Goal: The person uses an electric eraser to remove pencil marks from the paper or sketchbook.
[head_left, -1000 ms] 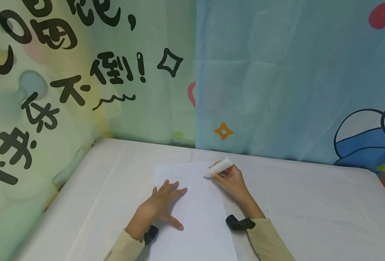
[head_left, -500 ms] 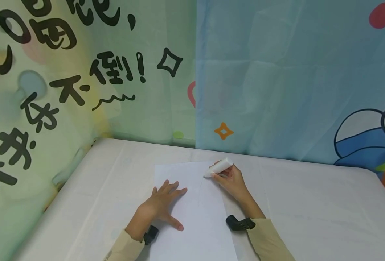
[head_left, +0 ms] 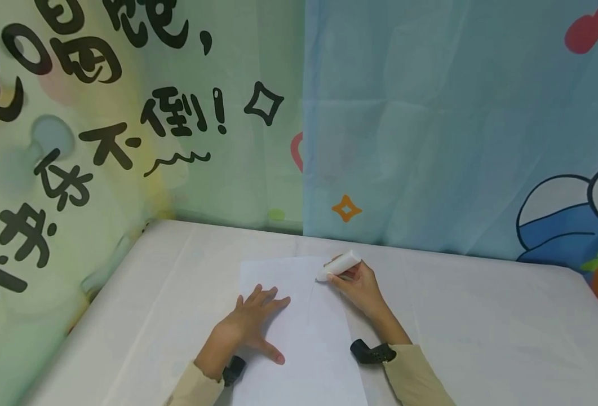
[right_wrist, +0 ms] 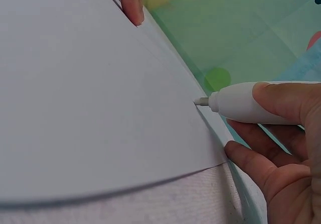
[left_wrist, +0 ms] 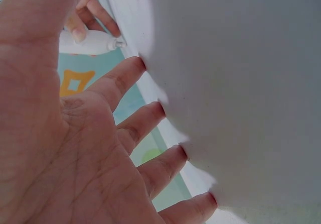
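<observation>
A sheet of white paper lies on the white-covered table. My left hand rests on its left side with spread fingers; in the left wrist view, the fingertips press on the sheet. Near the paper's upper right corner, my right hand pinches a thick white correction pen between thumb and fingers. The pen leans over, its narrow metal tip touching the paper in the right wrist view. A faint curved line runs down the sheet from near the tip.
The white tablecloth spreads out on both sides of the paper. Printed fabric hangs behind the table: a green sheet with black lettering at left, a blue sheet at right. Each wrist wears a black camera.
The head view has tipped slightly, so everything sits a little lower in it. Both hands and the correction pen stay in practically the same place on the paper.
</observation>
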